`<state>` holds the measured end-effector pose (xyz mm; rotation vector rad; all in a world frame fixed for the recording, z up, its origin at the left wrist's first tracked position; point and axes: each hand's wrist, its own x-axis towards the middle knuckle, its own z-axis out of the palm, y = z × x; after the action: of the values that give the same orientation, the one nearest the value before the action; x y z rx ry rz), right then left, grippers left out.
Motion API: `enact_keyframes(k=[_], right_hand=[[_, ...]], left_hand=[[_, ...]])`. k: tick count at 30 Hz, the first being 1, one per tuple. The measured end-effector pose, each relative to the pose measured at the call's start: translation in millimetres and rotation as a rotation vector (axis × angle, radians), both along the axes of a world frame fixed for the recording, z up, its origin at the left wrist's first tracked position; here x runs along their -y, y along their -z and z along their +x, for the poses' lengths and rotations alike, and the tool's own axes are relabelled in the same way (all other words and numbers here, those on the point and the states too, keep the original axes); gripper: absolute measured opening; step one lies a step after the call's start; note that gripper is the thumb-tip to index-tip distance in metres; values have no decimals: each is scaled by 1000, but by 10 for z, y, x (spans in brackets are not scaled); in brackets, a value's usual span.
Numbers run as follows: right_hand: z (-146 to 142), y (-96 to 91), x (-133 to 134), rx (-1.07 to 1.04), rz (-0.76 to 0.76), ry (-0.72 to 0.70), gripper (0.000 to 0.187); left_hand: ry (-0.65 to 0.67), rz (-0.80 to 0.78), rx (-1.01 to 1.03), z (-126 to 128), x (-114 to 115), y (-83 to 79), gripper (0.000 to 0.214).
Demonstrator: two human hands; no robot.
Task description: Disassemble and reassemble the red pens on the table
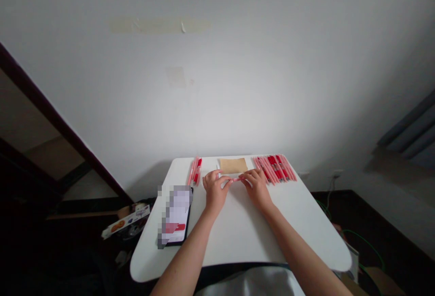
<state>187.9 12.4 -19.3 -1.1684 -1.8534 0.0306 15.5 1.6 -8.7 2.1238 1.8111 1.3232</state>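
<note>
Below a wall (238,83), at a white table (244,232), our left hand (215,189) and right hand (255,185) pinch one small pink piece (236,179).

The wall fills most of our view. Over the table's far half, our fingertips grasp the pink piece from both sides; the fingers hide its ends, so we cannot tell whether it is a whole pen. The phone (178,216), partly blurred out, lies just beside our left forearm. A large row of pink and red pens (277,169) sits close to our right hand, on its right. Near the far edge, a tan card (234,166) lies just beyond our hands, between that row and a smaller pen group (195,171), which lies beyond the phone, to the left of our left hand.
</note>
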Motion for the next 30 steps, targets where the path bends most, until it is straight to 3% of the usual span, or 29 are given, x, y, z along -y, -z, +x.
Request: enact_keyframes(k=[17, 30], right_hand=[[8, 5, -5, -34, -11, -93, 16], [28, 34, -34, -142, -81, -106, 25]], left_hand=[[-41, -99, 25, 19, 3, -29, 8], [-153, -67, 5, -20, -8, -23, 13]])
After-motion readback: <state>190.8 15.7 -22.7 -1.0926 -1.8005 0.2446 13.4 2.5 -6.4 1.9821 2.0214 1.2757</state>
